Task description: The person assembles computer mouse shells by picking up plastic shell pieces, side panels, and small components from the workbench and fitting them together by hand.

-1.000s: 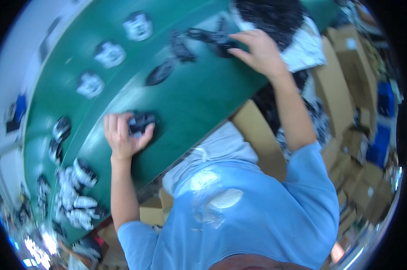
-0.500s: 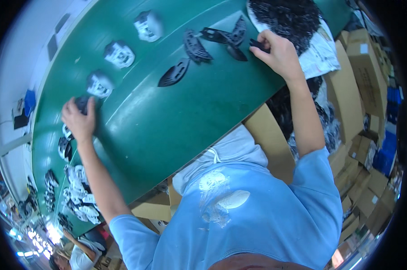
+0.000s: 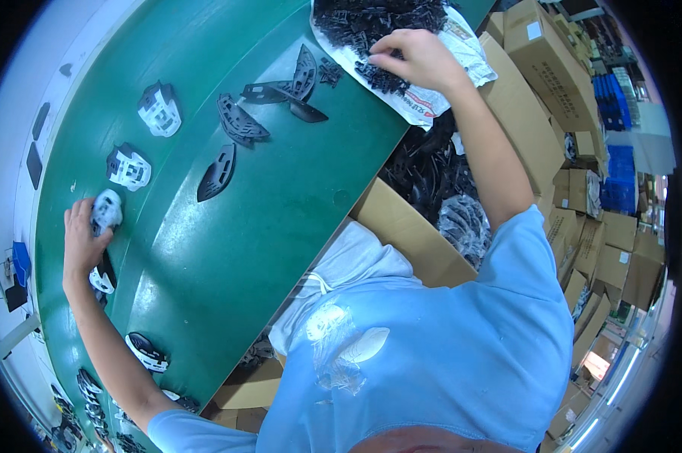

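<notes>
My left hand (image 3: 84, 240) reaches to the far left of the green table, its fingers and thumb closed round a white-and-black moulded plastic part (image 3: 108, 208). Two similar white-and-dark parts (image 3: 160, 111) (image 3: 129, 167) lie in a line beyond it. Over a heap of small black plastic pieces (image 3: 375, 21) on a white bag, my right hand (image 3: 412, 59) has thumb and fingers pinched together; whatever is between them is too small to make out. Several curved black slotted plastic parts (image 3: 239, 121) lie left of the heap, with a little cluster of small black pieces (image 3: 329, 72) beside them.
More black-and-white parts (image 3: 146, 352) lie along the table's left side, near my left forearm. Under the table's right edge, an open cardboard box (image 3: 416, 230) holds black parts and clear plastic. Stacked cartons (image 3: 556, 68) and blue bins (image 3: 620, 177) stand at the right.
My right hand has moved from the bare table beside the bag to above the heap; a small cluster of black pieces now shows where it was. My left hand now grips a white-and-black part. The view has shifted.
</notes>
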Motion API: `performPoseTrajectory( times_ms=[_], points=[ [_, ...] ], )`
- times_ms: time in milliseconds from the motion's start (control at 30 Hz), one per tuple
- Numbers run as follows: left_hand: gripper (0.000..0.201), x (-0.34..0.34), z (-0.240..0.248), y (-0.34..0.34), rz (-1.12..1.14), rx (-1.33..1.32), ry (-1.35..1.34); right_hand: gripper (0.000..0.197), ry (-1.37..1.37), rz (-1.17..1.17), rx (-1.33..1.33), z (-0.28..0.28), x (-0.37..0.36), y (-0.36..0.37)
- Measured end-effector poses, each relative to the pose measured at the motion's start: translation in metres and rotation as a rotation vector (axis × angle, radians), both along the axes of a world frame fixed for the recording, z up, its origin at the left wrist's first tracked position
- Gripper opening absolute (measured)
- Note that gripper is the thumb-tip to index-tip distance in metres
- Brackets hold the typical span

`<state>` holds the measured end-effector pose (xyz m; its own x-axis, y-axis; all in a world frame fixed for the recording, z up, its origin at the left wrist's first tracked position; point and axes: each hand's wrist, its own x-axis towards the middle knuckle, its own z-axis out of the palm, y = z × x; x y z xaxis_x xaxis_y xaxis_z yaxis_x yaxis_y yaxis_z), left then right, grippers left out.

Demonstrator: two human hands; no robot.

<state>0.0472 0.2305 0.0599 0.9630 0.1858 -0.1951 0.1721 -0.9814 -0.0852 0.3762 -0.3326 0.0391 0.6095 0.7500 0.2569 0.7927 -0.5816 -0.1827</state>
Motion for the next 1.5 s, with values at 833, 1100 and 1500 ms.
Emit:
performPoseTrajectory(
  times_ms=[833, 1100, 1500],
  points=[
    [0.083, -0.072, -0.058, -0.227, 0.369, -1.831, -0.458, 0.022, 0.281, 0.045, 0.441, -0.001, -0.042, 0.044],
    [0.052, -0.028, -0.075, -0.271, 0.548, -2.019, -0.551, 0.021, 0.841, 0.447, 0.416, 0.016, -0.171, 0.112],
    [0.054, -0.023, -0.082, -0.306, 0.623, -1.789, -0.834, 0.035, 1.179, 0.186, 0.951, -0.036, -0.243, 0.14]
  ],
)
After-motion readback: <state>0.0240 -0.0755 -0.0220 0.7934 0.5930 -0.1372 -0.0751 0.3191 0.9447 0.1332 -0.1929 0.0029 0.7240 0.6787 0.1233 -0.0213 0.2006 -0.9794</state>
